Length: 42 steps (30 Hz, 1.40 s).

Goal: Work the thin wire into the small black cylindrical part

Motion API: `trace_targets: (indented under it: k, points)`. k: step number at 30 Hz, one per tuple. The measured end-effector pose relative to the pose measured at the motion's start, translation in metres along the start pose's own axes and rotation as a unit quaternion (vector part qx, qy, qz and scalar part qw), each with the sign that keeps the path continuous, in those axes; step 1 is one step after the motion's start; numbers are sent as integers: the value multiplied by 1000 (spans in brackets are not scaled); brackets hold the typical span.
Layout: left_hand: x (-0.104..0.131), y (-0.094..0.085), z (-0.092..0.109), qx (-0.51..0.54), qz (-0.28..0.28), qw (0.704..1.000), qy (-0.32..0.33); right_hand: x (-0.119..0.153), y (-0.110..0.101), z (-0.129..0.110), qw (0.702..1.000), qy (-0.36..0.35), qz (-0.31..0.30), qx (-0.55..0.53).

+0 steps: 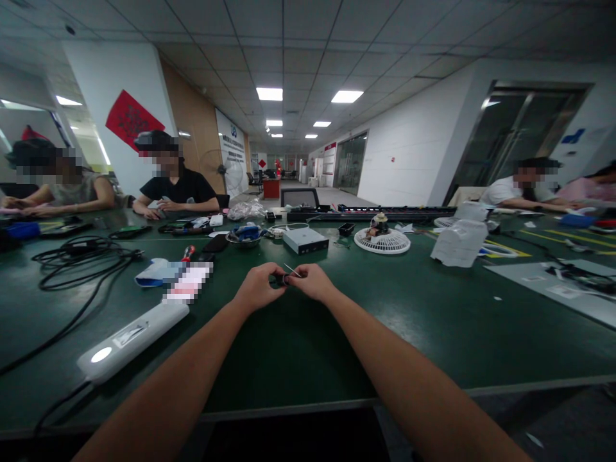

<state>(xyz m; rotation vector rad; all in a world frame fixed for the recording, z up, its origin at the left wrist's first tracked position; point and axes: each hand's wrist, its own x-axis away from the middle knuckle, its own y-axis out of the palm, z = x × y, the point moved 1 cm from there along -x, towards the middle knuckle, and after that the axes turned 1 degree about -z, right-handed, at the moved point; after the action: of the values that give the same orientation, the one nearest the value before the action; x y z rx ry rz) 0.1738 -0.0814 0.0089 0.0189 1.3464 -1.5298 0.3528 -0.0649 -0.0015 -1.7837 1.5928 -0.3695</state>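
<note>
Over the green table my left hand (260, 284) is closed, pinching a small dark part (278, 280) between thumb and fingers. My right hand (312, 281) meets it fingertip to fingertip, closed round a thin pale rod (291, 271) that sticks up toward the left. The part is too small and too covered by fingers for its kind to show. Beyond the hands sits a grey optical disc drive (305, 242). A white round fan grille (382, 241) with a motor on it lies to the right of the drive.
A white power strip (135, 340), coiled black cables (86, 256) and a blue-white packet (158, 272) lie at left. A metal bowl (243, 239) stands near the drive. White plastic housing (459, 242) and a grey panel (553, 289) are at right. Several people sit around the table.
</note>
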Motion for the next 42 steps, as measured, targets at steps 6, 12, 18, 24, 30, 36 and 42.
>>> trace_targets:
  k: [6,12,18,24,30,36,42]
  points:
    - [-1,-2,-11,-75,43,992,-93,-3,-5,2,998,-12,38,43]
    - [1,-8,-20,-80,41,987,-129,4,-14,-3,994,-69,8,87]
    - [-1,-4,-12,-79,-6,995,-55,7,-14,-7,989,-75,-5,125]
    - [1,-2,-14,-75,-11,996,-44,7,-14,-8,990,-63,-10,124]
    - [1,0,-14,-93,-30,995,-33,9,-14,-13,988,-46,-12,144]
    - [0,-3,-13,-80,-14,996,-24,12,-16,-17,989,-38,-11,145]
    - [0,-4,-11,-76,-27,997,-13,13,-16,-21,987,-33,-14,159]
